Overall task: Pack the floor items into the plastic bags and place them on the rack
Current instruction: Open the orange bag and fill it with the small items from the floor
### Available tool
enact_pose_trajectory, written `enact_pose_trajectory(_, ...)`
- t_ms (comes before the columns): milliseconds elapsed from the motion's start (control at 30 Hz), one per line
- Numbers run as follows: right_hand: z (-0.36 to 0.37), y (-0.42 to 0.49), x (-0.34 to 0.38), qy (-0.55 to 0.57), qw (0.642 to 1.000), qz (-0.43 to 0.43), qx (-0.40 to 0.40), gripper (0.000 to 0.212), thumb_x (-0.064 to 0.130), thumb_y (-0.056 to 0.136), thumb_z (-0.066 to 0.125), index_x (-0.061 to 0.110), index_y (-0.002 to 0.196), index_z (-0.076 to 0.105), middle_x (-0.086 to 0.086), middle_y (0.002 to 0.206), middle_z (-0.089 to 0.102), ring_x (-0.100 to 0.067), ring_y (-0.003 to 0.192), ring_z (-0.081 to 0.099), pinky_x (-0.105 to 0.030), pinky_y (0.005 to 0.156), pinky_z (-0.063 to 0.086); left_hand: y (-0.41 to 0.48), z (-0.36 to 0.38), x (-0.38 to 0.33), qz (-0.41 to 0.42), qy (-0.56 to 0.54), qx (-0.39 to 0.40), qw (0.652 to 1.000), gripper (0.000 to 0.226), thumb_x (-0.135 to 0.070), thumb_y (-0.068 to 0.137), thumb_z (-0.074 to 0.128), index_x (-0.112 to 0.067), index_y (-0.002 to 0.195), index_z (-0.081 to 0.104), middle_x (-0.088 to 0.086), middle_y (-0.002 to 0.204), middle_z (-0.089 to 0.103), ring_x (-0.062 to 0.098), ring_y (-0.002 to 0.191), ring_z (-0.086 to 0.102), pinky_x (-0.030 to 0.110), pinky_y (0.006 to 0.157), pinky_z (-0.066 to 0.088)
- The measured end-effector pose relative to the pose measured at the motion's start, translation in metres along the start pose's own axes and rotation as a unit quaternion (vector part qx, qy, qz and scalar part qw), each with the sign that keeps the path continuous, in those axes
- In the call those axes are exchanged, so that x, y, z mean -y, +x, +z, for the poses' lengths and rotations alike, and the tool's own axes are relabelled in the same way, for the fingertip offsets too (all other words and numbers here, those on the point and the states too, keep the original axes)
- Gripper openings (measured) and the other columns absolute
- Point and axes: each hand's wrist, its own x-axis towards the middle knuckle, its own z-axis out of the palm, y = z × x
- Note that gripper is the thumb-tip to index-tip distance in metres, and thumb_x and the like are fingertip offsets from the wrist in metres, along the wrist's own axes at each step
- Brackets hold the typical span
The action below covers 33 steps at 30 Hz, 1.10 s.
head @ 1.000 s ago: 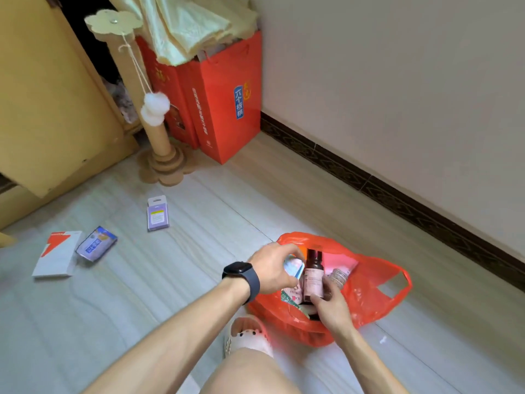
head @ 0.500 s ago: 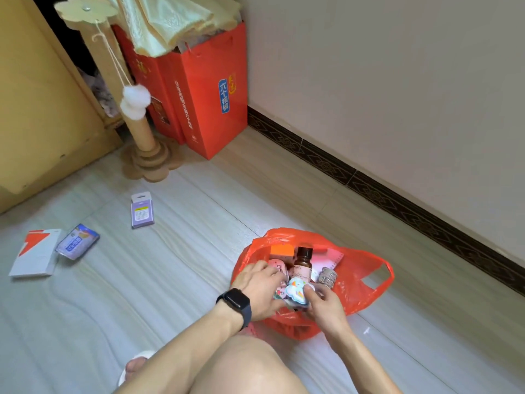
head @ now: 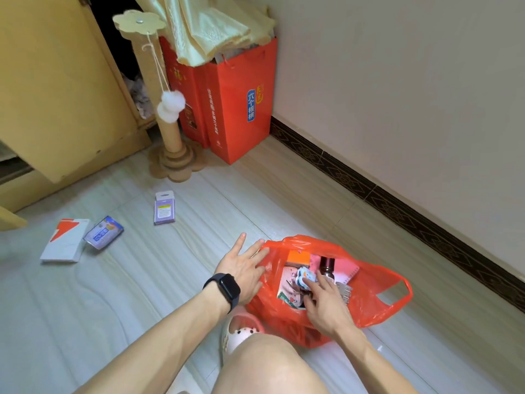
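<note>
An orange plastic bag [head: 372, 294] lies open on the floor in front of me, holding a dark brown bottle [head: 327, 265], an orange box [head: 297, 258], a pink notebook [head: 348, 271] and a small blue-and-white packet [head: 306, 275]. My right hand [head: 324, 302] rests inside the bag with its fingers spread over the items. My left hand [head: 244, 268], with a black watch on the wrist, lies flat and open against the bag's left edge. On the floor to the left lie a purple card pack [head: 164, 209], a blue pouch [head: 103, 233] and a white-and-orange box [head: 66, 240].
Red paper gift bags [head: 241, 109] stand in the far corner under pale yellow cloth. A cardboard cat scratching post [head: 170, 132] with a white pom-pom stands beside them. A yellow cabinet door [head: 56, 81] is at the left. My knee and slipper [head: 241, 334] are just below the bag.
My left hand let the small packet go into the bag and drew out to the bag's left edge, fingers spread. My right hand stayed in the bag and opened over the items.
</note>
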Motion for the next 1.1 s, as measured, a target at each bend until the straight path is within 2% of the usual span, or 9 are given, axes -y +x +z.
enact_pose_trajectory(133,-0.029,0.003,0.033,0.065,0.994,-0.064,-0.061,0.046,0.031,0.099,0.049,0.034,0.144,0.046,0.0,0.161,0.029,-0.017,0.15,0.019,-0.036,0.121,0.02,-0.01,-0.003,0.024,-0.051,-0.122,0.009,0.991,0.048,-0.043,0.099,0.034,-0.037,0.146,0.037,0.003,0.162,0.016,0.02,0.15,0.003,0.054,0.118,0.001)
enact_pose_trajectory(300,-0.06,0.015,0.094,0.075,0.982,-0.149,-0.094,0.045,0.042,0.1,0.048,0.038,0.145,0.045,0.009,0.158,0.032,-0.008,0.149,0.019,-0.029,0.12,0.023,-0.029,-0.012,0.088,-0.12,-0.115,0.043,0.985,0.046,-0.042,0.098,0.037,-0.038,0.143,0.042,0.001,0.153,0.033,0.021,0.146,0.017,0.049,0.117,0.014)
enact_pose_trajectory(400,-0.072,0.031,0.138,0.076,0.972,-0.202,-0.092,0.046,0.048,0.099,0.048,0.042,0.144,0.043,0.017,0.157,0.03,-0.002,0.148,0.016,-0.02,0.116,0.015,-0.054,-0.006,0.136,-0.167,-0.104,0.051,0.979,0.048,-0.043,0.097,0.038,-0.037,0.144,0.041,0.001,0.152,0.036,0.021,0.143,0.025,0.047,0.115,0.02)
enact_pose_trajectory(500,-0.068,0.05,0.181,0.073,0.962,-0.252,-0.075,0.049,0.052,0.097,0.049,0.044,0.144,0.041,0.019,0.156,0.029,0.002,0.147,0.014,-0.018,0.115,0.014,-0.088,0.02,0.179,-0.234,-0.137,0.068,0.96,0.051,-0.043,0.096,0.039,-0.036,0.146,0.036,0.0,0.156,0.03,0.022,0.143,0.025,0.045,0.114,0.023)
enact_pose_trajectory(667,-0.03,0.089,0.236,0.029,0.952,-0.303,-0.018,0.053,0.057,0.096,0.045,0.046,0.147,0.036,0.018,0.16,0.025,-0.001,0.149,0.01,-0.02,0.116,0.017,-0.133,0.101,0.212,-0.339,-0.243,0.112,0.902,0.058,-0.046,0.096,0.041,-0.037,0.151,0.026,0.003,0.16,0.022,0.023,0.146,0.02,0.042,0.115,0.022)
enact_pose_trajectory(800,0.02,0.127,0.263,-0.077,0.937,-0.329,0.085,0.063,0.061,0.094,0.041,0.046,0.152,0.023,0.014,0.164,0.013,-0.007,0.151,0.001,-0.026,0.12,0.014,-0.151,0.178,0.205,-0.389,-0.331,0.146,0.847,0.066,-0.048,0.095,0.039,-0.039,0.154,0.011,0.002,0.164,0.004,0.023,0.149,0.01,0.047,0.118,0.015)
enact_pose_trajectory(933,0.068,0.161,0.284,-0.216,0.899,-0.326,0.198,0.075,0.058,0.092,0.043,0.038,0.157,0.01,0.004,0.167,0.0,-0.016,0.153,-0.004,-0.035,0.123,0.012,-0.154,0.244,0.186,-0.432,-0.377,0.16,0.803,0.07,-0.054,0.094,0.037,-0.043,0.153,0.0,-0.002,0.164,-0.007,0.025,0.15,0.001,0.047,0.118,0.01)
enact_pose_trajectory(1000,0.086,0.182,0.297,-0.274,0.879,-0.32,0.224,0.08,0.059,0.092,0.043,0.034,0.158,0.005,0.001,0.166,-0.007,-0.02,0.153,-0.006,-0.041,0.123,0.013,-0.154,0.27,0.171,-0.449,-0.393,0.171,0.784,0.073,-0.059,0.093,0.035,-0.047,0.151,-0.008,-0.006,0.162,-0.017,0.025,0.15,-0.006,0.048,0.117,0.01)
enact_pose_trajectory(1100,0.101,0.218,0.323,-0.313,0.868,-0.316,0.22,0.086,0.061,0.092,0.043,0.028,0.158,0.0,-0.001,0.165,-0.015,-0.021,0.153,-0.005,-0.044,0.122,0.014,-0.15,0.294,0.152,-0.468,-0.377,0.157,0.784,0.081,-0.065,0.089,0.034,-0.048,0.146,-0.021,-0.007,0.158,-0.029,0.026,0.149,-0.014,0.05,0.115,0.009)
